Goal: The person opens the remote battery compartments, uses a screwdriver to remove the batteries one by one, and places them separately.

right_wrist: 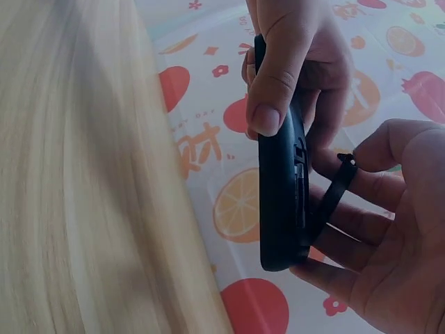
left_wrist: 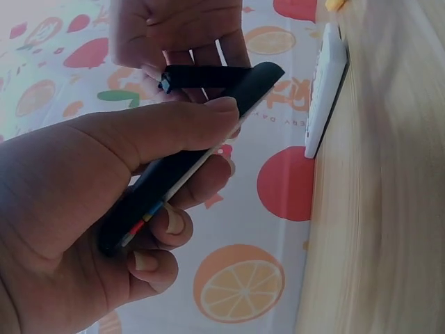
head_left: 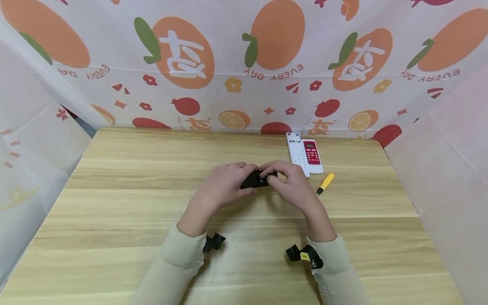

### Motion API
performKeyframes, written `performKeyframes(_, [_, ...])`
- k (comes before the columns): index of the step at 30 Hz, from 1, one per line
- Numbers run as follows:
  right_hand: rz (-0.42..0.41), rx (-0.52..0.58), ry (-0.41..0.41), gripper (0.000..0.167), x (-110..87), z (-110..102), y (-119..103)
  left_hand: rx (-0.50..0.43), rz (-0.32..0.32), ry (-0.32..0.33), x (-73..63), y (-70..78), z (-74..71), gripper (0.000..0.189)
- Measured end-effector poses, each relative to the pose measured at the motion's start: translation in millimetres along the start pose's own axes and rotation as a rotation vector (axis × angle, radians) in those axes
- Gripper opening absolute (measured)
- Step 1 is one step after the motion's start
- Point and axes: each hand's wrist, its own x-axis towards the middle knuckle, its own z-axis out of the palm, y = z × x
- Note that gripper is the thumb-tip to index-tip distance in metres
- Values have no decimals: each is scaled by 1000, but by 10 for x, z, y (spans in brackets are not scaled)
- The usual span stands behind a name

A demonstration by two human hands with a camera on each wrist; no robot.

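Note:
My left hand (head_left: 228, 182) grips a black remote control (left_wrist: 156, 174) above the table, its thumb along the back and its fingers curled round the button side. Coloured buttons show near the lower end in the left wrist view. From the back of the remote a thin black battery cover (right_wrist: 332, 198) stands out at an angle, one end still against the body. My right hand (head_left: 291, 184) pinches the raised end of this cover between thumb and finger. Its other fingers lie beneath, by the end of the remote. The battery compartment is mostly hidden.
A white remote control (head_left: 297, 152) and a white one with a red face (head_left: 312, 156) lie side by side at the back of the wooden table (head_left: 133, 203). Nearer lies a yellow pen-like tool (head_left: 327, 181) with a black tip. Fruit-printed cloth (head_left: 236, 97) hangs behind.

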Motion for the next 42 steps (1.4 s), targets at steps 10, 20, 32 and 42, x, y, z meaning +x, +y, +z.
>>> performKeyframes(10, [-19, -63, 32, 20, -2, -129, 90, 12, -42, -106, 13, -57, 38, 52])
performKeyframes(20, [210, -477, -102, 11, -8, -195, 330, 10, -78, -152, 11, -140, 70, 53])
performKeyframes(32, [271, -585, -226, 10, -14, -134, 402, -6, -106, -166, 19, -170, 88, 54])
performKeyframes(42, [231, -609, -241, 16, 17, -65, 369, -9, -108, -171, 4, -180, 37, 55])
